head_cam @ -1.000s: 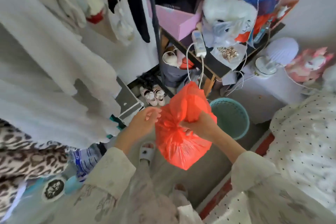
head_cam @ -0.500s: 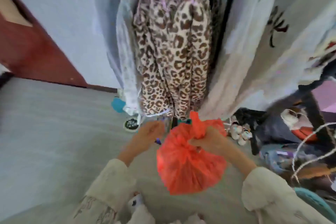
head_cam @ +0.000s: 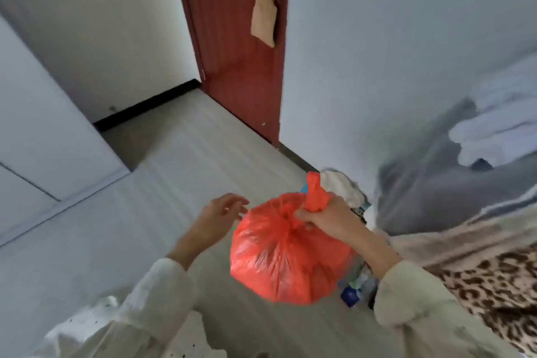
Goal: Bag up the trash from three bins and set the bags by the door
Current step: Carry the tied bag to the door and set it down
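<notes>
A full orange trash bag (head_cam: 287, 256) hangs in the air in front of me, its neck gathered and twisted shut. My right hand (head_cam: 331, 219) grips that twisted neck, and the orange tail sticks up above my fist. Just left of the bag, my left hand (head_cam: 219, 213) hovers with fingers spread and relaxed, holding nothing and not touching the plastic. The dark red door (head_cam: 232, 38) stands shut straight ahead, beyond a stretch of pale floor.
A brown paper bag (head_cam: 263, 19) hangs from the door handle. White cabinet fronts (head_cam: 43, 131) line the left side. Hanging clothes, grey and leopard print (head_cam: 494, 285), crowd the right, with small items on the floor below them (head_cam: 353, 293).
My view has swung left from the desk corner and teal bin, past the clothes rack, to the door. My left hand has come off the bag; my right hand still holds the neck.
</notes>
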The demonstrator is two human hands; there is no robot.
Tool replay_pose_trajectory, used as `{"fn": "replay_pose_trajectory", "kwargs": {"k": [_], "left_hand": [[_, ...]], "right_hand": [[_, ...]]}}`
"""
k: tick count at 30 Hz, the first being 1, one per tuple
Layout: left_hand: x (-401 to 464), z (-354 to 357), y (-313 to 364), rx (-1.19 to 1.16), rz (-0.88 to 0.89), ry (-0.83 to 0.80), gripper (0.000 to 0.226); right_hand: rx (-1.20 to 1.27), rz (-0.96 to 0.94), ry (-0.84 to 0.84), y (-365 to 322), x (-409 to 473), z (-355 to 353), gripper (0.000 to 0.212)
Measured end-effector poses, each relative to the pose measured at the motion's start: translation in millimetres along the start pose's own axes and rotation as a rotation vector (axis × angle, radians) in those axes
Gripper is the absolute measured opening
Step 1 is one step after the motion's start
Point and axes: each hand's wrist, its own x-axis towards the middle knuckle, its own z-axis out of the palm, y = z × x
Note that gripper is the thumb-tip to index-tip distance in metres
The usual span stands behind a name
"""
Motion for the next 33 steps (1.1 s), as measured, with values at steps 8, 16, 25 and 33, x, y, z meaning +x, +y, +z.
{"fn": "replay_pose_trajectory", "kwargs": {"k": [8,16,25,33], "left_hand": [[98.4,-123.6,-46.7,-0.073,-0.124,0.255,0.024],[246.2,-222.5,-49.9,-0.175,-0.206,0.426,0.024],[417.7,-358.0,-80.4,-0.235,-0.27,0.513,0.026],[602.6,-500.3,-138.5,-0.241,-0.333,0.485,0.024]], "right_hand": [[-0.029,-0.144,-0.131,-108.1,181.2,59.0,0.021],[-0.083,-0.225,-0.304,-214.4,374.4,76.1,0.023],[-0.078,-0.232,-0.366,-343.5,591.9,117.4,0.019],[-0.089,-0.131,-0.323,-440.8,798.7,177.1,0.018]]}}
